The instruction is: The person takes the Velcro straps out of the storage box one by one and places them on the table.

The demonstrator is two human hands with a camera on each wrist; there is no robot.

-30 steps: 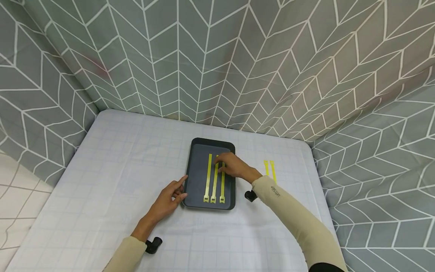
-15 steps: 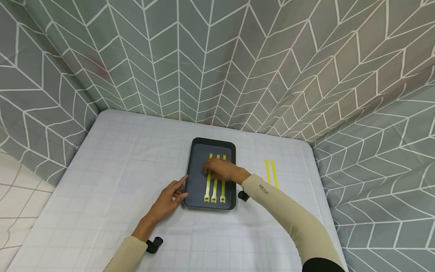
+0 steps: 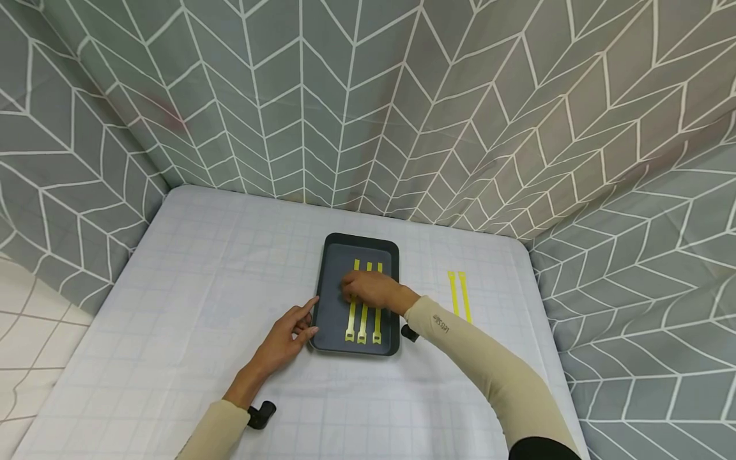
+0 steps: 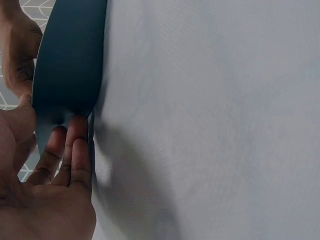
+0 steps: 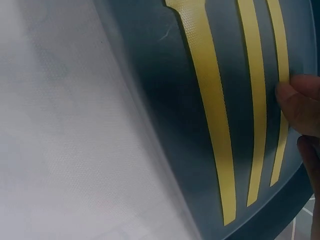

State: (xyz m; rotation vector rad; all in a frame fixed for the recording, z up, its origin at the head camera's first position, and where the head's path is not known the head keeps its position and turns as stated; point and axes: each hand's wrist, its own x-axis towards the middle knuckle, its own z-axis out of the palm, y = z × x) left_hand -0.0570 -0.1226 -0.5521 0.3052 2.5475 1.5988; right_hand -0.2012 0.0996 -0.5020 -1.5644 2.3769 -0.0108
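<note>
While I'm watching this remotely, my left hand (image 3: 287,333) is holding the dark tray (image 3: 332,306) by its left rim, thumb on top. Three yellow straps (image 3: 363,319) are lying lengthwise inside, and my right hand (image 3: 372,289) is pinching the leftmost strap (image 3: 351,319), fingers bunched narrow. Two loose straps (image 3: 465,297) are sitting off right on white cloth (image 3: 374,409), patterned curtain (image 3: 368,115) hanging behind.

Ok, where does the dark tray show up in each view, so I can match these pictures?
Head: just right of the middle, below the picture's centre, the tray lying on the white cloth.
Left wrist: upper left, the tray's outer wall seen side-on.
Right wrist: middle and right, with yellow strips running across it.
Shared landmark: the right hand, at the upper left edge in left wrist and the right edge in right wrist.
</note>
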